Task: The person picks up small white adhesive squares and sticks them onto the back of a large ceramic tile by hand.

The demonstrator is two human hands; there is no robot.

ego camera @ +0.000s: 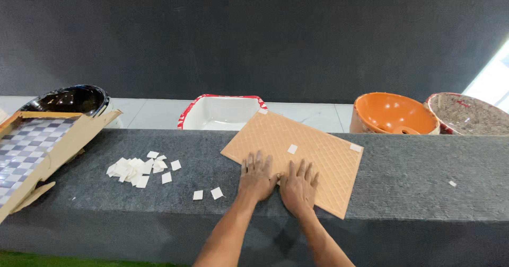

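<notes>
A tan tile (pixel 313 140) with a fine grid pattern lies back side up on a dark grey ledge (pixel 413 171), its far corner hanging past the ledge's back edge. Small white square pads sit near its middle (pixel 292 149) and at its right corner (pixel 356 148). My left hand (pixel 256 178) lies flat on the tile's near left edge, fingers spread. My right hand (pixel 299 186) lies flat beside it on the tile, thumbs close together. Neither hand holds anything.
A heap of white square pads (pixel 139 169) lies left of the tile, with two loose ones (pixel 208 194) nearer. An open cardboard box with checkered tile (pixel 32 150) is at far left. Behind the ledge stand black (pixel 69 98), white-and-red (pixel 222 112), orange (pixel 395 113) and speckled (pixel 469 114) basins.
</notes>
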